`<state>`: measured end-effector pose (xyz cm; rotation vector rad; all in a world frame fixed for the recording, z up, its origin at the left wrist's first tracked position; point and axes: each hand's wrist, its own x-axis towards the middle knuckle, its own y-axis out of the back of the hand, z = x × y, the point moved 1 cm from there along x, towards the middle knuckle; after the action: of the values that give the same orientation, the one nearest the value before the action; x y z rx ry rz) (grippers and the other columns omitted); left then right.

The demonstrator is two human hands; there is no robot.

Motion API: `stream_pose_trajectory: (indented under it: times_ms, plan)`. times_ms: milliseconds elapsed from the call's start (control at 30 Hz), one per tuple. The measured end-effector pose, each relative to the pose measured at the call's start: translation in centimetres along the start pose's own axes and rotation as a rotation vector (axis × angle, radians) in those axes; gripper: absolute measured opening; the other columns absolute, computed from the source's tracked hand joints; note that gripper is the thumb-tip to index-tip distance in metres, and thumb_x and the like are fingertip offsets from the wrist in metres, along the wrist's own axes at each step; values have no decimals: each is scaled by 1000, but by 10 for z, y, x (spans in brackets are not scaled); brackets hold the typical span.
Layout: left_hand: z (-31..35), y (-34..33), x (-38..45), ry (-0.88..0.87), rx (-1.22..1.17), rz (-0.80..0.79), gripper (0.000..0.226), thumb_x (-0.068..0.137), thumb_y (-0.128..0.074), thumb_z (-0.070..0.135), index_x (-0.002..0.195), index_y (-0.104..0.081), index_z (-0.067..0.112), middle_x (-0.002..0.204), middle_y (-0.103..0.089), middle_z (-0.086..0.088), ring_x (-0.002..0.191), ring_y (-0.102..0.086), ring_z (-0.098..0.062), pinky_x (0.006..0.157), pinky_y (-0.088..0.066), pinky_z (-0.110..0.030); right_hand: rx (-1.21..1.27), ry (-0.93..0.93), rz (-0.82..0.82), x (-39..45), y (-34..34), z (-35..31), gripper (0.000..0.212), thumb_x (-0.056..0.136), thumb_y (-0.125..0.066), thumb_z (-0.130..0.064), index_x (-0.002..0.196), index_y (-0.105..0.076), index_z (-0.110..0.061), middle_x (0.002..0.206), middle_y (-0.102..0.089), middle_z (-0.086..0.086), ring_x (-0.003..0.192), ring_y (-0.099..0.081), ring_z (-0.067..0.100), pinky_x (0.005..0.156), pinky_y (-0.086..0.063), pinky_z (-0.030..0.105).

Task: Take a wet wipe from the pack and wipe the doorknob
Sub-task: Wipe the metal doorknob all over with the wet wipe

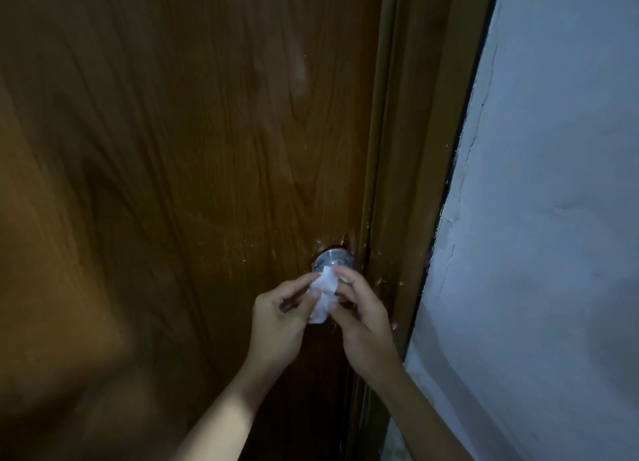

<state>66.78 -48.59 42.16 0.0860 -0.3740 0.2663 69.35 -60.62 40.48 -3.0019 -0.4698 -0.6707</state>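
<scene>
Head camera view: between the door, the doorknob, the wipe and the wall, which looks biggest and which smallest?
Largest to smallest, as they look here:
1. Door, filling most of the picture.
2. Wall, the strip on the right.
3. Wipe and doorknob: both small. The hands and the wipe hide part of the knob, so I would not rank them.

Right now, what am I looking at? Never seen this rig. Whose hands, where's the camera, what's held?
No machine here: a person wears one wide-angle camera on the head, looking forward and down, so this single picture is their own view. The left hand and right hand both pinch a crumpled white wet wipe just in front of a round metal doorknob. The knob sits on a brown wooden door, next to the door frame and a pale painted wall. The wipe pack is not in view.
</scene>
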Motion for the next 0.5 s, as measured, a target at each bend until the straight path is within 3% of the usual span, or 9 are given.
stream_pose_trajectory:
  times_ms: [133, 167, 233, 300, 367, 500]
  plan:
    - [0, 9, 15, -61, 73, 129, 22, 83, -61, 4, 99, -62, 19, 95, -67, -1, 75, -67, -9, 59, -51, -11, -217, 134, 287, 4, 7, 5, 38, 87, -52, -5, 109, -54, -36, 99, -63, -4, 91, -58, 5, 78, -47, 13]
    - [1, 10, 21, -135, 181, 167, 19, 83, -61, 4, 97, -61, 17, 97, -65, -3, 76, -65, -10, 60, -50, -10, -310, 144, 337, 6, 9, 6, 40, 86, -53, -3, 111, -52, -35, 100, -59, -5, 93, -55, 4, 78, -45, 14]
    - [3, 9, 33, -362, 491, 165, 14, 81, -61, 2, 91, -64, 11, 98, -61, -3, 84, -61, -10, 68, -48, -7, -493, 101, 285, 11, 9, 14, 42, 85, -58, -9, 121, -48, -29, 114, -47, -8, 104, -45, 4, 83, -37, 13]
    - [4, 4, 46, -580, 774, 22, 15, 79, -59, 3, 91, -67, 6, 103, -62, -9, 94, -62, -14, 76, -51, -13, -570, 55, 194, 13, 8, 23, 51, 83, -60, -12, 128, -42, -26, 127, -39, -5, 118, -38, 8, 92, -34, 15]
    - [4, -1, 59, -760, 1049, -146, 28, 73, -64, 3, 100, -67, 5, 109, -66, -14, 96, -64, -24, 74, -58, -28, -541, 47, 168, 12, 8, 30, 59, 81, -60, -7, 132, -39, -26, 136, -36, -2, 125, -36, 11, 102, -39, 27]
    - [0, -1, 74, -896, 1509, -424, 59, 55, -80, 17, 112, -64, 13, 117, -67, -5, 90, -65, -19, 64, -54, -28, -527, 47, 174, 12, 12, 32, 61, 80, -58, -3, 132, -38, -26, 136, -37, -4, 126, -39, 12, 102, -44, 41]
